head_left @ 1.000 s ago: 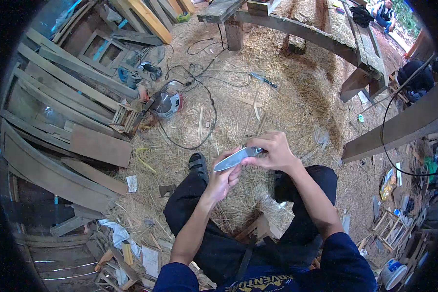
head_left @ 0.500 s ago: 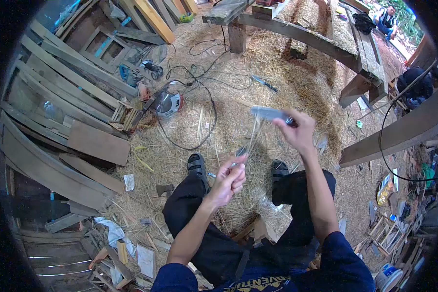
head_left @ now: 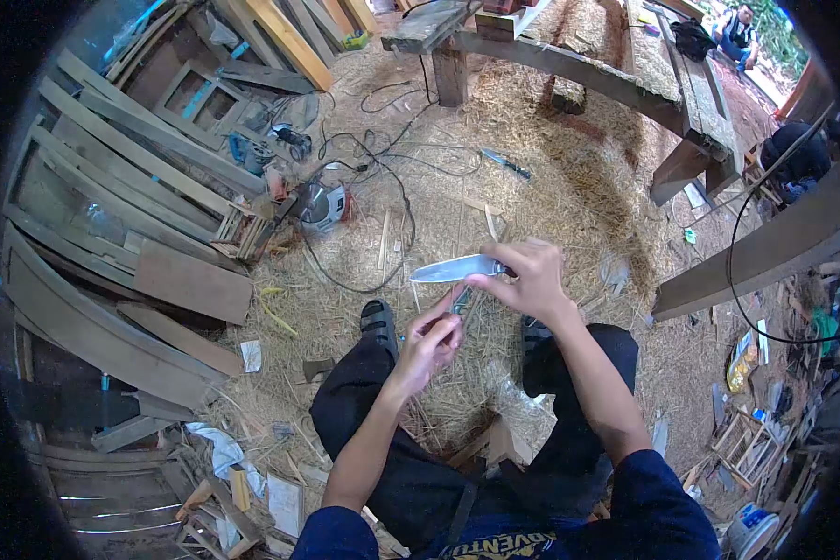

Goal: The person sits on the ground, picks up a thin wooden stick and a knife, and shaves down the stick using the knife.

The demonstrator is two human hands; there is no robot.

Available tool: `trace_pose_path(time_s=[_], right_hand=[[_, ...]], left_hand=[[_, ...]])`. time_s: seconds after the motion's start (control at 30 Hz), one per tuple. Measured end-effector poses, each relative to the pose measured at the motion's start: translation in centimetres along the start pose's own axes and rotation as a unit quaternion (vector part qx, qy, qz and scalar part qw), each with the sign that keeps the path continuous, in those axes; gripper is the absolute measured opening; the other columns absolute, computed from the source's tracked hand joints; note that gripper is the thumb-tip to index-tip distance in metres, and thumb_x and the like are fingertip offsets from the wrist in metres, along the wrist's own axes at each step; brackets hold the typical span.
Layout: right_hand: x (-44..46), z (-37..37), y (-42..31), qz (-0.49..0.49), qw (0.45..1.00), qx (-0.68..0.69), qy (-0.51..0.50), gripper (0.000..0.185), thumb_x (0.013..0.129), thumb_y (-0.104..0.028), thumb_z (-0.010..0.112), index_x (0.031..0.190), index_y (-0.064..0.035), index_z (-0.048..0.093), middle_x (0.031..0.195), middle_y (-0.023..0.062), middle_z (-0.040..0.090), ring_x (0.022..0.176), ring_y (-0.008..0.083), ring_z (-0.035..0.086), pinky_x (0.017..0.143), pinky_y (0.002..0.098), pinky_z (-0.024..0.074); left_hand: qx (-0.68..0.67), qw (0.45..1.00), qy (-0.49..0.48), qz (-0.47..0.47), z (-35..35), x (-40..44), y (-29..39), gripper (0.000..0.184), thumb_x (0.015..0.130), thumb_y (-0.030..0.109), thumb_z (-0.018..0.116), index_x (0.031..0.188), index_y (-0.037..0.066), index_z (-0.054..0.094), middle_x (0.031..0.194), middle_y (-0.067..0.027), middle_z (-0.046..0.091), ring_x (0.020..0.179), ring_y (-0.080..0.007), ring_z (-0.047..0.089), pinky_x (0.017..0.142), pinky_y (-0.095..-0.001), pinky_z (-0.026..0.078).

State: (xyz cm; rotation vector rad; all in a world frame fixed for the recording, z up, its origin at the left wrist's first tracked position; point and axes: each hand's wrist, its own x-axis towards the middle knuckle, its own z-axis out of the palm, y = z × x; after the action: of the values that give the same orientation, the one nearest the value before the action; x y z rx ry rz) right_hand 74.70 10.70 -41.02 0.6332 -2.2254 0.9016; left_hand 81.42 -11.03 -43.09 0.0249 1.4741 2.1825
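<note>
A knife (head_left: 450,270) with a broad, shiny blade is gripped by its handle in my right hand (head_left: 530,278), its tip pointing left. Just below the blade, my left hand (head_left: 427,347) has its fingers closed around a thin strip (head_left: 459,299) that looks like split bamboo or wood. The strip's upper end passes close to the knife; whether they touch I cannot tell. Shavings and straw-like slivers cover the floor between my sandalled feet (head_left: 377,322).
A circular saw (head_left: 325,203) and its black cable (head_left: 411,219) lie ahead on the left. Another bladed tool (head_left: 506,164) rests on the floor. Long boards (head_left: 140,159) line the left; a wooden bench (head_left: 569,63) stands ahead. Two people (head_left: 739,35) are at the upper right.
My right hand has brought the knife down and left, closer to my left hand. The blade now shows side-on above it, and my left hand has shifted slightly left.
</note>
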Motion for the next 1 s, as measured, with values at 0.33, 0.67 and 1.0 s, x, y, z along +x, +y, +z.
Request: trace_pose_path(time_s=[0.33,0.67,1.0], right_hand=[[-0.1,-1.8,1.0,0.084,0.996,-0.011,0.027,0.038,0.077,-0.044,0.079,0.092,-0.0091,0.073,0.065,0.0066,0.067,0.053,0.021,0.062,0.055,0.0344,0.0476],[-1.1,-0.5,0.9,0.043,0.997,0.063,-0.01,0.04,0.075,-0.045,0.08,0.095,-0.0115,0.072,0.065,0.0062,0.066,0.055,0.0222,0.063,0.054,0.0354,0.0478],[-1.4,1.0,0.2,0.186,0.934,0.281,-0.12,0.049,0.083,-0.032,0.076,0.122,-0.0063,0.064,0.1,0.012,0.07,0.078,0.017,0.067,0.072,0.0302,0.0524]], left_hand=[[0.054,0.992,0.085,0.07,-0.9,1.4,-1.4,0.042,0.102,0.018,0.054,0.141,0.003,0.049,0.078,-0.0016,0.058,0.054,-0.0029,0.036,0.048,-0.02,0.032],[-0.122,0.98,0.11,0.113,-0.4,2.8,-0.2,0.036,0.103,0.013,0.05,0.139,0.005,0.052,0.082,-0.0042,0.059,0.054,-0.0034,0.038,0.048,-0.0193,0.033],[-0.037,0.998,0.036,0.031,0.7,2.2,-1.6,0.038,0.1,0.016,0.057,0.134,0.002,0.056,0.078,-0.0033,0.058,0.054,-0.0038,0.038,0.048,-0.0197,0.032]])
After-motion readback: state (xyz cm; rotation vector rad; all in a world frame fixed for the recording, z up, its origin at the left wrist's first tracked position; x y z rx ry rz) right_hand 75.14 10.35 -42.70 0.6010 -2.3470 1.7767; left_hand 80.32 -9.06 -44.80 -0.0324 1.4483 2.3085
